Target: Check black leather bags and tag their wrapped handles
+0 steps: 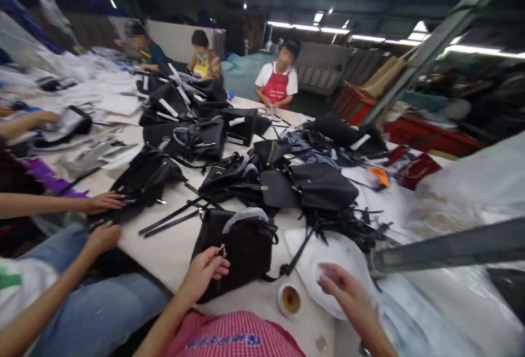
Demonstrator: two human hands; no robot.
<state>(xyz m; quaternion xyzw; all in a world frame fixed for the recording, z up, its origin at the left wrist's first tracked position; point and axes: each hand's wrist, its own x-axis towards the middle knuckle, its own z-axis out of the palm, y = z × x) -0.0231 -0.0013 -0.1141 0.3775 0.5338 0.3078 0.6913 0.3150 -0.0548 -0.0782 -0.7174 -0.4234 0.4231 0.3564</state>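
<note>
My left hand (202,275) is pinched shut on a small gold metal zipper pull (222,249) at the top of a black leather bag (246,253), which stands upright on the cream bench (164,253). My right hand (342,291) is open, fingers apart, to the right of that bag, over a crumpled white plastic sheet (311,253); I cannot tell whether it touches. Just below the bag sits a white cup (290,299) with brown dregs. Beyond the bag lies a heap of black bags with loose straps (287,182). To its left, a co-worker's hand (104,201) reaches toward another black bag (143,179).
</note>
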